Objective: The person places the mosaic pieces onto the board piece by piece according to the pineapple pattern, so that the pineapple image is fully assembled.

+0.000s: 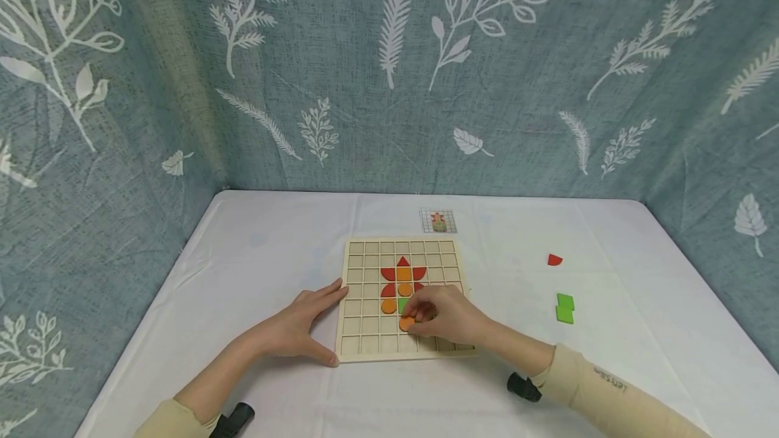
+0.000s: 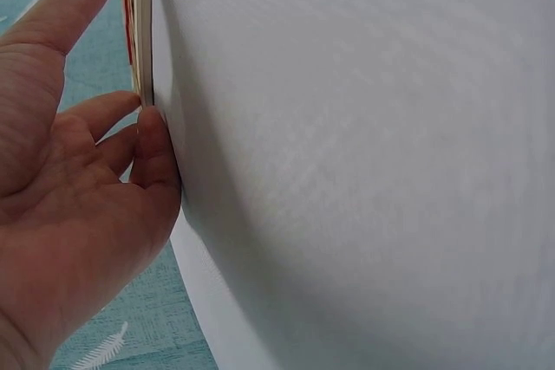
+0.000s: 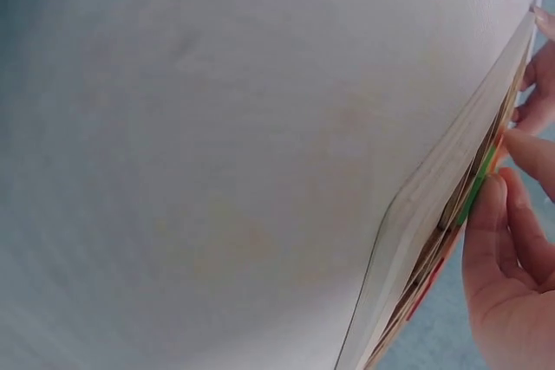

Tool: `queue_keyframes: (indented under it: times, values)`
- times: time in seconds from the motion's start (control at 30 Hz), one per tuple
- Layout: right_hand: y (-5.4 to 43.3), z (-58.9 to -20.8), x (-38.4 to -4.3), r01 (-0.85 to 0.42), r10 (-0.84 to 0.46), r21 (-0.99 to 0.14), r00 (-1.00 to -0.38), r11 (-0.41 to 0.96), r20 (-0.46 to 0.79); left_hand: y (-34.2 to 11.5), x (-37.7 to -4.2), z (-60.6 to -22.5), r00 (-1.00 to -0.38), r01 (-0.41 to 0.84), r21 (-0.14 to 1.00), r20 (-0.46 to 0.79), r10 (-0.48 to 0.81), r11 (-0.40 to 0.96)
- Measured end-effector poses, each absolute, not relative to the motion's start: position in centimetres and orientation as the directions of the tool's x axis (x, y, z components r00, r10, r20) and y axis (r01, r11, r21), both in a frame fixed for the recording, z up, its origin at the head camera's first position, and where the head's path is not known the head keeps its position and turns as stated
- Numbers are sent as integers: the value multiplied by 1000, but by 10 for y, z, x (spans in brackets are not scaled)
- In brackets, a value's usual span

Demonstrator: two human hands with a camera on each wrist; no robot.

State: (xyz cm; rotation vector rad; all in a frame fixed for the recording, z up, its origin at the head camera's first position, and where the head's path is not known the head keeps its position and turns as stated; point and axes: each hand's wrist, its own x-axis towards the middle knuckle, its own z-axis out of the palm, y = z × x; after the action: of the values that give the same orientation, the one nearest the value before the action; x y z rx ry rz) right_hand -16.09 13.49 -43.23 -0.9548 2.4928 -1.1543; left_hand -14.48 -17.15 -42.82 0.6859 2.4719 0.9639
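A wooden grid board (image 1: 359, 343) lies on the table with coloured shapes set into its cells. My left hand (image 1: 298, 323) is spread along its left side, thumb at the near corner and fingertips at the edge; in the left wrist view, the fingers (image 2: 154, 149) reach that edge. My right hand (image 1: 447, 314) pinches an orange disc (image 1: 406, 324) low over the board, below a partly covered green square (image 1: 402, 305). To its left sits another orange disc (image 1: 388, 306). Higher up are an orange square (image 1: 404, 274), red quarter-circles (image 1: 387, 274) and a red triangle (image 1: 403, 261).
Behind the board lies a small pattern card (image 1: 438, 221). Off to the right, a loose red quarter-circle (image 1: 554, 259) lies beyond two green squares (image 1: 564, 309) on the white cloth (image 1: 274, 235). A patterned blue curtain (image 1: 365, 113) encloses the table.
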Motion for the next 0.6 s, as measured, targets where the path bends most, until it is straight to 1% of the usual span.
queue_keyframes:
  times: [0.23, 0.33, 0.43, 0.6]
  values:
    - [136, -433, -160, -472, -648, -743, -759, 474, 69, -170, -144, -428, -803, 283, 712, -191, 565, 642]
    - [138, -432, -160, -455, -637, -752, -769, 477, 61, -170, -144, -429, -803, 279, 713, -194, 563, 644]
    - [143, -428, -160, -421, -604, -766, -795, 486, 54, -170, -144, -428, -804, 278, 712, -195, 562, 645]
    - [163, -421, -162, -343, -501, -773, -864, 533, 39, -170, -144, -427, -805, 278, 708, -198, 560, 649]
